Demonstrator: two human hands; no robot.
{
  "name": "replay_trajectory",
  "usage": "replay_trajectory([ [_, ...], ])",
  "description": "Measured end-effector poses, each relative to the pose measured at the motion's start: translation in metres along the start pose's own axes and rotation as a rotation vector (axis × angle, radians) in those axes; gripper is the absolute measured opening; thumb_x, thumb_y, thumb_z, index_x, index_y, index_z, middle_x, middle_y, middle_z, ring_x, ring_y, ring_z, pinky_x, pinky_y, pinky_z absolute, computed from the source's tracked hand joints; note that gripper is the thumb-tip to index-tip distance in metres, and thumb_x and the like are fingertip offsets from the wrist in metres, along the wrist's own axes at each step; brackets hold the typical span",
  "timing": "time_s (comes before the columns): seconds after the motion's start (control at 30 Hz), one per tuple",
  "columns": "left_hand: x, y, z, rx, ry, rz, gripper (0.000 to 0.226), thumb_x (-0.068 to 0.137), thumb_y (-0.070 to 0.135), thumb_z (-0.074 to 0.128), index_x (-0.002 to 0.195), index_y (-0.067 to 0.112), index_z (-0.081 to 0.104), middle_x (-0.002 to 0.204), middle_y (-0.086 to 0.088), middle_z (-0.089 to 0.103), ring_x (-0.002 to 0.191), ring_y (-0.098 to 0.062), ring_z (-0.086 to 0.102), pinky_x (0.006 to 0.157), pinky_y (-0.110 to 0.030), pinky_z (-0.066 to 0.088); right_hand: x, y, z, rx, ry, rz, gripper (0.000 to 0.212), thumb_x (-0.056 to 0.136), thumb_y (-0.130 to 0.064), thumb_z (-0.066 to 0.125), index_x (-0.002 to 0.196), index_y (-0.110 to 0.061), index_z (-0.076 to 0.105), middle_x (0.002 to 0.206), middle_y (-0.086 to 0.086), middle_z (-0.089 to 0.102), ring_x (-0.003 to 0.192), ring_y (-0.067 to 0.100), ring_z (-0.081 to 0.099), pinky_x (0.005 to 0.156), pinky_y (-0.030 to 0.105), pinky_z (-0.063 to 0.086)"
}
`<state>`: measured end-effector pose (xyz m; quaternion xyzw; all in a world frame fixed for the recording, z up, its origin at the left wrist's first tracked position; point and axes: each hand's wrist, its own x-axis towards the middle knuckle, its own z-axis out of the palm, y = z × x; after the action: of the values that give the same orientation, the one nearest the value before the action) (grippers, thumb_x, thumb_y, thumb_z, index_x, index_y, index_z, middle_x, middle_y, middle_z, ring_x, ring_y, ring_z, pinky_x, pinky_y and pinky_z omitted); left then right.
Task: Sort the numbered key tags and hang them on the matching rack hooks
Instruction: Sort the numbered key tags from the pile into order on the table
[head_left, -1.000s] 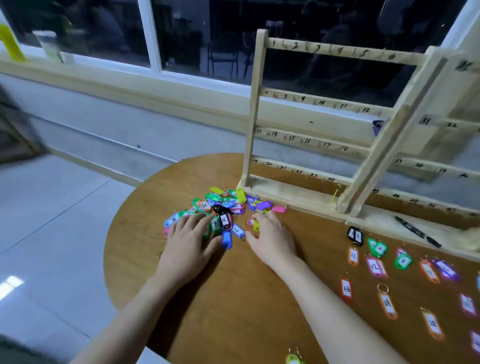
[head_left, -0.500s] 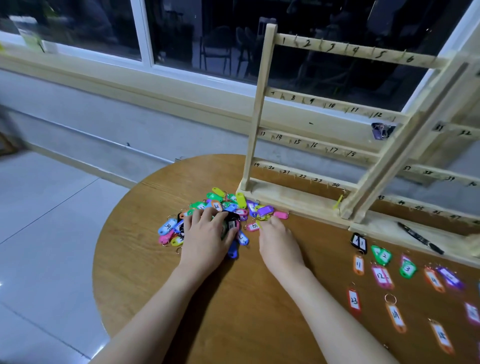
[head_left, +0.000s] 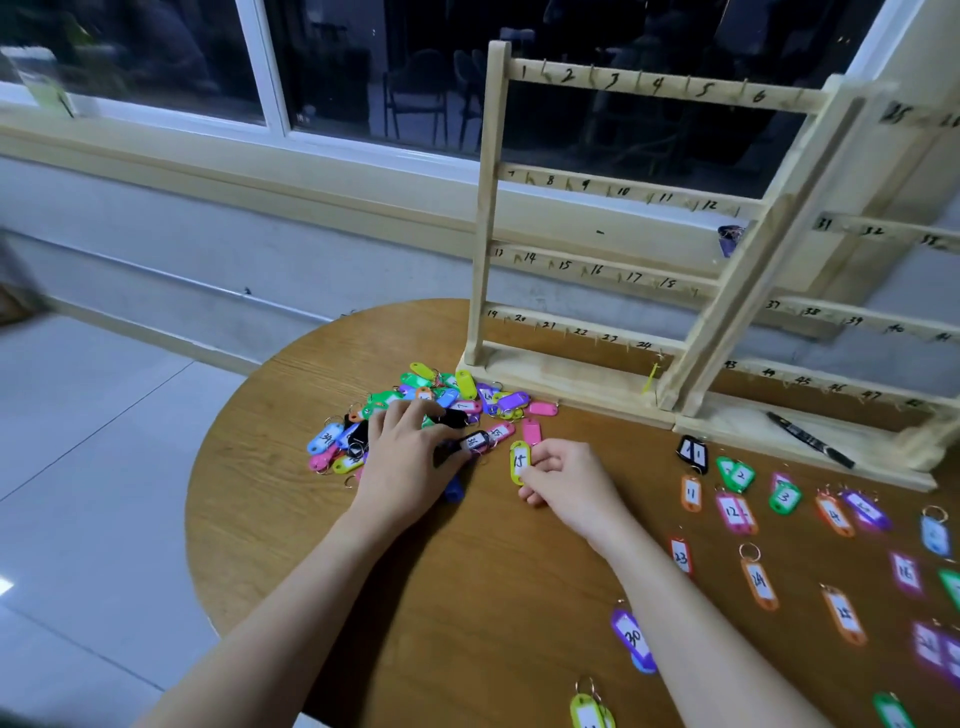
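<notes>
A pile of coloured key tags (head_left: 447, 402) lies on the round wooden table (head_left: 291, 499), just left of the wooden rack (head_left: 597, 270) with numbered hooks. My left hand (head_left: 410, 462) rests on the pile with its fingers spread over the tags; a black tag marked 36 (head_left: 475, 441) lies at its fingertips. My right hand (head_left: 566, 480) pinches a yellow tag marked 15 (head_left: 519, 461) at the pile's right edge, low on the table. Sorted tags (head_left: 737, 512) lie in rows to the right.
A black marker (head_left: 810, 439) lies on the rack's base board. A second rack section (head_left: 872, 322) stands to the right. Behind are a wall and a dark window. A purple tag marked 30 (head_left: 631, 635) and a yellow-green tag (head_left: 589, 712) lie near the front.
My right hand has drawn back from the pile and curled its fingers round the yellow tag 15. My left hand stays on the pile, shifted slightly.
</notes>
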<state>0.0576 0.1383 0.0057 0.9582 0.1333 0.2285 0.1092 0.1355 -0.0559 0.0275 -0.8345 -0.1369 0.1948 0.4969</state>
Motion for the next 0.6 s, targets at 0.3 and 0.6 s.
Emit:
replay_trajectory([
  [0.3,-0.004,0.002,-0.011,-0.222,-0.023,-0.021,0.017,0.085,0.039,0.078,0.091,0.024,0.074,0.099,0.009,0.066,0.101,-0.018,0.049,0.092,-0.032,0.027,-0.011,0.004,0.001,0.015,-0.014,-0.102,0.019,0.093,-0.003,0.065,0.105,-0.017,0.064,0.079,0.002,0.07,0.07,0.012,0.071,0.067,0.023,0.057],
  [0.6,-0.034,0.039,-0.016,-0.665,0.123,-0.193,0.01,0.091,0.021,0.073,0.099,0.025,0.07,0.076,0.01,0.066,0.08,-0.005,0.062,0.089,-0.038,0.047,-0.01,0.007,-0.003,0.026,-0.014,-0.092,0.012,0.098,-0.011,0.062,0.094,-0.022,0.06,0.081,0.002,0.074,0.071,0.01,0.071,0.071,0.024,0.054],
])
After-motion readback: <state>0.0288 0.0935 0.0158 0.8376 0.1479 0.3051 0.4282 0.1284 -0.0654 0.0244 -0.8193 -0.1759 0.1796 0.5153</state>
